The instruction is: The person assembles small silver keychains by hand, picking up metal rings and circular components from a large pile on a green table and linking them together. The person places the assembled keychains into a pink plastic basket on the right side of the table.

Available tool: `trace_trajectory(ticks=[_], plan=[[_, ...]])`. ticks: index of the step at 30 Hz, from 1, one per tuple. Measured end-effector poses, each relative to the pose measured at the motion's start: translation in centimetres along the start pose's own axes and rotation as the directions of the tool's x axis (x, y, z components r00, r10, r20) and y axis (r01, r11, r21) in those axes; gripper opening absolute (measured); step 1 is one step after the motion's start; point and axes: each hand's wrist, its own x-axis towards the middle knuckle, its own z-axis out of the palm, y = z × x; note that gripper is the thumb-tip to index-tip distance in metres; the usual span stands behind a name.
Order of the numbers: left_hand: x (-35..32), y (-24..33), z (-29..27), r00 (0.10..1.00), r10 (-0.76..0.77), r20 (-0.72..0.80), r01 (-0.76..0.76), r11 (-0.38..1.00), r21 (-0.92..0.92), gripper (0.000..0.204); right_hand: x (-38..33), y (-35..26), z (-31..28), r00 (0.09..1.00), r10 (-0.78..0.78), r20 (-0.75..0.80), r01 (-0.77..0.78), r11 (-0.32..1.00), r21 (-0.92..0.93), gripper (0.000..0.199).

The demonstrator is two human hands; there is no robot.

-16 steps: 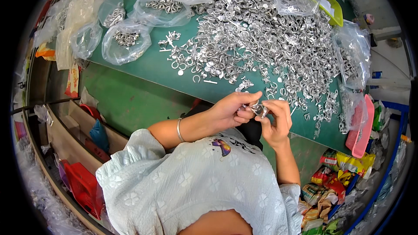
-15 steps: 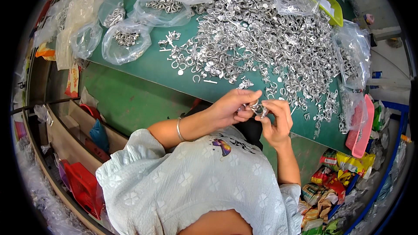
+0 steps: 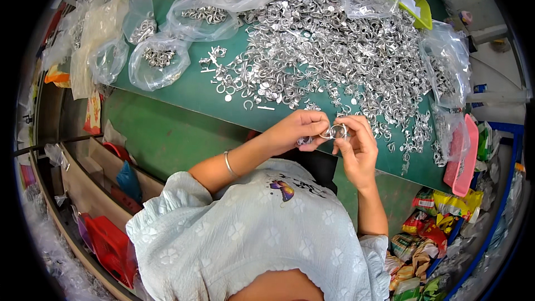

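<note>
Over the table's front edge, my left hand [image 3: 299, 130] and my right hand [image 3: 359, 146] meet fingertip to fingertip. Between the right thumb and fingers is a silver metal ring [image 3: 339, 131]. The left thumb and forefinger pinch another silver ring, which touches or overlaps the first; whether they are joined I cannot tell. More silver pieces [image 3: 304, 140] show beneath the left fingers, partly hidden in the palm. Beyond my hands, a wide heap of small silver metal rings and ornaments [image 3: 334, 44] covers much of the green table [image 3: 189, 97].
Clear plastic bags of silver pieces [image 3: 159, 64] stand at the left of the table. A yellow-green tray [image 3: 421, 14] sits at the far right, a pink tray [image 3: 465, 159] at the right edge. Colourful packets [image 3: 423, 228] lie lower right; a red basket [image 3: 108, 245] is lower left.
The rings at my fingertips have turned and now show as round loops side by side. My right hand has shifted slightly right, and the view has moved a little.
</note>
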Motion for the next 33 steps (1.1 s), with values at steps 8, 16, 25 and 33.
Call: trace_trajectory(ticks=[8, 16, 25, 33], plan=[[-0.3, -1.7, 0.1, 0.995, 0.051, 0.084, -0.006, 0.883, -0.469, 0.024, 0.5, -0.7, -0.3, 0.885, -0.415, 0.209, 0.464, 0.771, -0.437, 0.025], [-0.3, -1.5, 1.1, 0.952, 0.242, -0.188, -0.277, 0.942, -0.187, 0.023, 0.1, 0.2, 0.6, 0.994, 0.093, 0.051, -0.104, 0.946, 0.308, 0.025], [-0.7, -1.7, -0.8, 0.976, 0.147, -0.163, -0.190, 0.940, -0.285, 0.027, -0.3, -2.0, 0.1, 0.981, -0.166, -0.102, 0.167, 0.986, 0.000, 0.024], [-1.5, -0.3, -1.8, 0.849, 0.206, -0.486, -0.107, 0.969, 0.224, 0.015, 0.8, 0.7, -1.0, 0.979, 0.144, -0.142, -0.120, 0.979, 0.165, 0.024]])
